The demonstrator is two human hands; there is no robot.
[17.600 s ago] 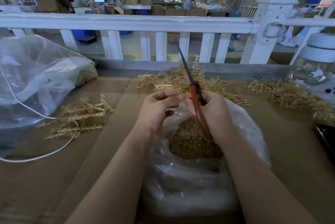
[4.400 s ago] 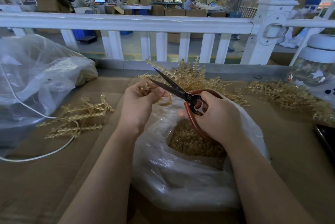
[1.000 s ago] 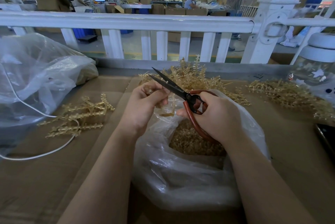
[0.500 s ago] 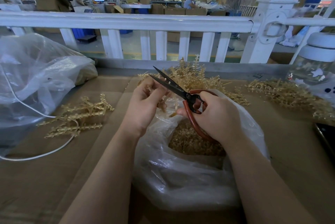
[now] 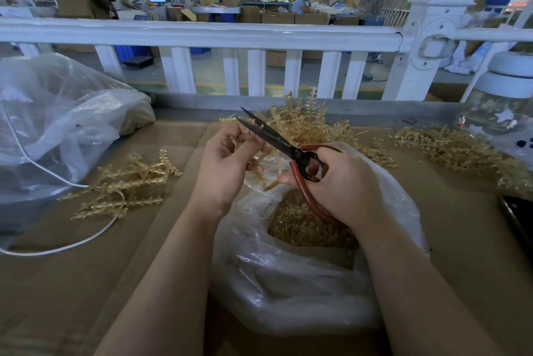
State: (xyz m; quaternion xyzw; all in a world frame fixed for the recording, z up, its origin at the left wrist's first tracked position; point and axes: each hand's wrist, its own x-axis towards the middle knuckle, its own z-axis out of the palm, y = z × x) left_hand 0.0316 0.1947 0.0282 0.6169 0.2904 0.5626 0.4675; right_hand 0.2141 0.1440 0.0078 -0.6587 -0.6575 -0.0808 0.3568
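Observation:
My right hand grips red-handled scissors with dark blades parted and pointing up-left. My left hand pinches a thin tan plastic sprue strip between the blades, its loose end hanging over the mouth of a clear plastic bag. Inside the bag lies a heap of small tan cut pieces. Both hands hover above the bag at the middle of the cardboard-covered table.
Tan sprue branches lie in piles at the left, behind the hands and at the right. A big clear bag and white cord sit left. A white railing borders the far edge; a jar stands right.
The strip in my left hand has shifted a little and hangs lower over the bag. The scissors stay parted at nearly the same spot.

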